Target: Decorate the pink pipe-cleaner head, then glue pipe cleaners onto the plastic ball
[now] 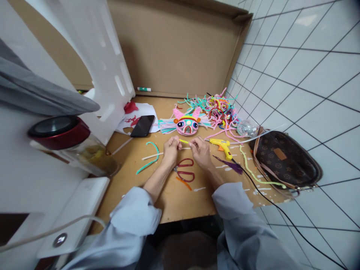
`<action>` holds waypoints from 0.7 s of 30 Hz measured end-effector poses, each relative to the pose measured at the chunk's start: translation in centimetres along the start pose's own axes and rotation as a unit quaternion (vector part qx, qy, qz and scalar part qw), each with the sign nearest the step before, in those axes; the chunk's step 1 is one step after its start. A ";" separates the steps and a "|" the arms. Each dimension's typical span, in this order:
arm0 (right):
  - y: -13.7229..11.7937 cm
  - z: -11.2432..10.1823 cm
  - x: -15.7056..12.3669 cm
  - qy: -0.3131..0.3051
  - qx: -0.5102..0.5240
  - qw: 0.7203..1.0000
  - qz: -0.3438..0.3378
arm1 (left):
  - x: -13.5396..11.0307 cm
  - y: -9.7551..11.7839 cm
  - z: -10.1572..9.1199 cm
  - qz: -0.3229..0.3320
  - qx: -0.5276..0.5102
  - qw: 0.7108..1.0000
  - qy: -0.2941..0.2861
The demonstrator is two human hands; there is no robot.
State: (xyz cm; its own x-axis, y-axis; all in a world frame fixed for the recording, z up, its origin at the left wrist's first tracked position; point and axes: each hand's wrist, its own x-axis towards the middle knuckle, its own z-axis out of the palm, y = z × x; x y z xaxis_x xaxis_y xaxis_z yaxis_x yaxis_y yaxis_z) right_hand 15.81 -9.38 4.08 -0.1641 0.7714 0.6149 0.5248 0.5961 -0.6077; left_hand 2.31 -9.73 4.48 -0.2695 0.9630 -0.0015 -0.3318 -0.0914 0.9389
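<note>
My left hand point(171, 148) and my right hand point(200, 149) are both closed, pinching the two ends of a short yellow pipe cleaner point(184, 141) held between them above the brown board point(174, 198). Red-handled scissors point(185, 170) lie on the board just below my hands. A pink pipe-cleaner mask with blue eyes point(187, 125) sits just beyond my fingers. A yellow glue gun point(222, 145) lies right of my right hand, its black cord trailing off toward the lower right.
A tangled pile of coloured pipe cleaners point(218, 108) lies at the back right. A black phone point(142, 126) rests on paper at the left, a teal pipe cleaner point(149, 157) near it. A brown patterned bag point(284, 159) sits at the right edge. A red-lidded jar point(70, 144) stands left.
</note>
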 end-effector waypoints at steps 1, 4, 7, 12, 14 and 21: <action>-0.1 0.1 0.0 -0.002 0.000 1.000 -0.003 | 0.0 0.0 0.0 0.001 -0.003 1.000 0.009; -0.3 0.3 -0.2 -0.008 -0.011 1.000 -0.004 | 0.1 -0.3 -0.1 0.018 0.005 1.000 0.022; -0.2 0.5 -0.4 -0.017 -0.018 1.000 0.002 | 0.1 -0.6 -0.4 0.051 0.038 0.997 0.030; 0.5 0.7 -0.7 -0.031 -0.014 0.999 0.022 | 0.4 -1.2 -0.9 0.059 0.053 0.996 0.046; 1.2 0.7 -0.6 -0.009 -0.002 0.999 0.054 | 0.7 -1.3 -1.0 0.036 0.028 0.998 0.048; 4.1 0.0 2.5 0.119 0.119 0.968 0.185 | 1.3 -1.4 -1.0 0.014 -0.041 0.998 0.040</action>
State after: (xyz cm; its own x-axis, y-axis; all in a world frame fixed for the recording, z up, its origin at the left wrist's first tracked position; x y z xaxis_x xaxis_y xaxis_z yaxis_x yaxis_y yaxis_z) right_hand 17.53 -5.03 3.10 0.2101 0.8853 0.4150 0.2981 0.3462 -0.8895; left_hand 1.51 -8.60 2.77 -0.3494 0.9370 -0.0053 -0.3948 -0.1421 0.9077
